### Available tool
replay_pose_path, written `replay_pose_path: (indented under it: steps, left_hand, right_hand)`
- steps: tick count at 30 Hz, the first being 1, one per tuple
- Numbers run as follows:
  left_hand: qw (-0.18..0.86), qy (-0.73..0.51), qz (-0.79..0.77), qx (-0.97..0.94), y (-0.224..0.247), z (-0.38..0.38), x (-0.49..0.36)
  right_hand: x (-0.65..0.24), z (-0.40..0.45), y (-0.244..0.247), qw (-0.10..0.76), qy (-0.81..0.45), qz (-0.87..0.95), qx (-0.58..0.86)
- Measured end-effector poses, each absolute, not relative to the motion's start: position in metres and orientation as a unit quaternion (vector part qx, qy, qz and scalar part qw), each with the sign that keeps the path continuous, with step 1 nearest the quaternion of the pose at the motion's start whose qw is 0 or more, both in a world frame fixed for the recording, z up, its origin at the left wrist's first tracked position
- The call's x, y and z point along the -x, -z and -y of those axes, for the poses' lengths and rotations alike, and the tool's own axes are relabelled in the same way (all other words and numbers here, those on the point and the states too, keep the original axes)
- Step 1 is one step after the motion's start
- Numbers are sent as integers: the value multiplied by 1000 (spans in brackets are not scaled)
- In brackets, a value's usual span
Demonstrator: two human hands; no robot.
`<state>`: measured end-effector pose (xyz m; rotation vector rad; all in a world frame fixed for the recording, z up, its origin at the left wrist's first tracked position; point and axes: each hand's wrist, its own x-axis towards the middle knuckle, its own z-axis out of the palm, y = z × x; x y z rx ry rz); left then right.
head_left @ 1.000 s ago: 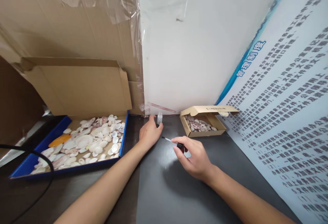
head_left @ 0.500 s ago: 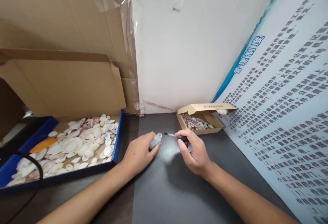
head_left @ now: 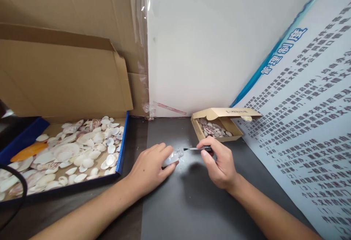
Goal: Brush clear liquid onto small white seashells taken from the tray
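- Holding pale shells (head_left: 87,163) and an orange piece (head_left: 29,152): blue-sided box (head_left: 124,141); open carton (head_left: 231,138) holds smaller shells (head_left: 210,128).
- Tilted bottle (head_left: 175,155) sits between left hand (head_left: 149,167) thumb and fingers, closed around it, neck protruding rightward.
- Right hand (head_left: 221,163) pinches black cap (head_left: 207,148); brush (head_left: 194,148) tip just beside bottle mouth.
- Forearms (head_left: 104,199) angle inward, hands facing.

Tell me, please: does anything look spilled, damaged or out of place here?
Crumpled clear tape bunches at the white wall's bottom left corner, looking untidy. The left hand holds an open bottle tipped toward the brush, so it might leak; no clear spill shows.
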<state>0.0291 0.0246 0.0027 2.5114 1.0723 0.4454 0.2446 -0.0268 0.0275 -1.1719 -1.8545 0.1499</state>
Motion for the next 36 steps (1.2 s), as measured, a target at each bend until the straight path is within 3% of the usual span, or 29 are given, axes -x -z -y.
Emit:
replay_pose_path:
  steps: [11, 17, 36]
  left_hand:
    - [152, -151, -352, -911, -3, -22, -30]
    - [185, -147, -315, -919, -4, -21, -29]
    - [211, -161, -262, -928, -3, -20, -27]
  right_hand:
    - [-238, 28, -25, 413, -86, 771, 477]
    - [-240, 25, -16, 446, -136, 733, 494]
    - [-237, 23, -18, 400, -118, 762, 495]
